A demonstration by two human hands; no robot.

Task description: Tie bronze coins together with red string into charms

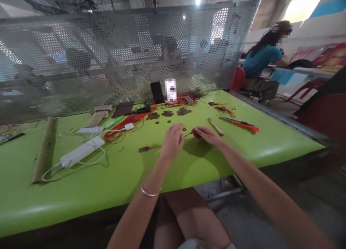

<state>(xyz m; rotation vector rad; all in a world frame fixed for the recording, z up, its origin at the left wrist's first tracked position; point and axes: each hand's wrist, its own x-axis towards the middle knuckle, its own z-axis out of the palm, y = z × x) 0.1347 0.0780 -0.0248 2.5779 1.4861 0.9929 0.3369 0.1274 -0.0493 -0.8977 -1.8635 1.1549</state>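
Note:
My left hand (173,140) is curled over a thin red cord (188,134), its fingertips partly hidden. Past that hand the cord trails left across the green table to a small brown coin-like piece (143,149) lying flat. My right hand (205,134) pinches the cord's other stretch, with a dark red bit at the fingertips. Just beyond both hands lie small dark coins with holes, one of them a coin (169,121) near the left fingers. Farther back rest several clusters of brown coins (184,111).
A bundle of red cords (129,123) stretches along the back. Left are a white power strip (82,151) and a bamboo-like stick (45,151); right, a wooden-handled tool (216,126) and an orange cutter (244,126). A phone (157,92) leans on the perforated screen (121,61). A person (262,57) sits right.

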